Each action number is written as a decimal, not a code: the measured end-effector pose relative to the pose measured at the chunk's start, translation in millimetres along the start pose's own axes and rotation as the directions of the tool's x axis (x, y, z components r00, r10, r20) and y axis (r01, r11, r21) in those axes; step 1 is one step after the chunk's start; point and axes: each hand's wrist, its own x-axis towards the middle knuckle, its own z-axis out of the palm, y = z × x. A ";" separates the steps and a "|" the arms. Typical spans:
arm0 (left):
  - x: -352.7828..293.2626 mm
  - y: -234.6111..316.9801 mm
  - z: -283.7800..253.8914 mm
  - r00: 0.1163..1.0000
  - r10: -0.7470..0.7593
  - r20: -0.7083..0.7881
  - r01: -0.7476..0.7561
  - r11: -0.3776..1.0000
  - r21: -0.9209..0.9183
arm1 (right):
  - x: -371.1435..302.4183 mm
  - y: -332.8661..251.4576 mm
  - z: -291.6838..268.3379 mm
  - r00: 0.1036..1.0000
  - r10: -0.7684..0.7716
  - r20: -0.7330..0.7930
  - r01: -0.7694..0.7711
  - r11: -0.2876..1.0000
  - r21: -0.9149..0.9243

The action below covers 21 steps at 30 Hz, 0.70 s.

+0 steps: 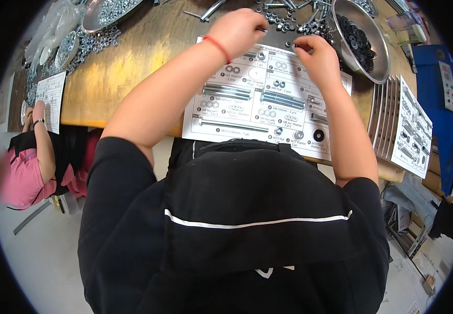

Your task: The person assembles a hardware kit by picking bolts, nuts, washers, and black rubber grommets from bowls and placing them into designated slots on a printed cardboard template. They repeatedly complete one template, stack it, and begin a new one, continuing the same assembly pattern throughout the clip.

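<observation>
A white printed sheet [195,118] lies at the table's front edge before me, showing bolts, nuts and washers; I cannot tell which are printed and which are real parts. Above its upper edge my left hand [239,32], with a red band at the wrist, is closed, fingertips pinched together around something small and dark. My right hand [318,58] hovers over the sheet's upper right part, thumb and forefinger pressed together; what they hold is too small to name. Between the hands sits a small dark nut [288,44]. Loose nuts [284,23] lie just beyond them.
A metal bowl [382,73] of black washers stands at right, beside a rack of upright cards [412,128] and a blue machine [435,68]. Another bowl [93,30] and heaped nuts [101,39] are far left. A person in pink [27,175] works at left.
</observation>
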 end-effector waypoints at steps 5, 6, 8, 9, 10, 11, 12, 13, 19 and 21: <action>-99.6 4.4 -55.4 0.996 -0.089 0.023 0.088 0.996 0.008 | -81.4 -55.8 -1.5 0.958 -0.204 0.204 0.202 0.979 0.030; -117.7 9.3 -61.1 0.992 -0.108 0.070 0.108 0.994 0.005 | -94.6 -61.6 2.2 0.949 -0.225 0.220 0.225 0.974 0.025; -146.4 14.8 -56.1 0.994 -0.030 0.104 0.035 0.998 -0.049 | -112.4 -61.3 12.3 0.926 -0.281 0.254 0.285 0.958 0.021; -157.0 18.1 -51.5 0.992 -0.005 0.127 0.012 0.999 -0.053 | -117.4 -60.1 17.1 0.929 -0.272 0.252 0.279 0.960 0.008; -163.9 19.3 -44.9 0.995 0.001 0.105 0.005 0.998 -0.056 | -120.8 -59.7 21.1 0.931 -0.264 0.251 0.274 0.962 -0.007; -170.7 20.1 -37.9 0.997 0.007 0.082 -0.002 0.998 -0.060 | -123.3 -59.6 24.3 0.934 -0.255 0.250 0.269 0.963 -0.023; -173.4 19.6 -32.6 0.996 0.018 0.091 -0.016 1.000 -0.024 | -123.0 -58.9 24.5 0.930 -0.260 0.259 0.277 0.960 -0.031; -176.3 19.5 -29.6 0.998 0.019 0.062 -0.018 1.000 -0.016 | -122.4 -60.0 24.5 0.929 -0.258 0.266 0.276 0.961 -0.032; -187.6 22.7 -33.6 0.991 -0.077 -0.107 0.068 0.994 -0.082 | -125.1 -67.6 17.1 0.940 -0.241 0.243 0.264 0.962 -0.066; -190.0 20.6 -36.2 0.987 -0.116 -0.108 0.111 0.992 -0.052 | -126.6 -68.6 11.8 0.949 -0.213 0.234 0.235 0.969 -0.072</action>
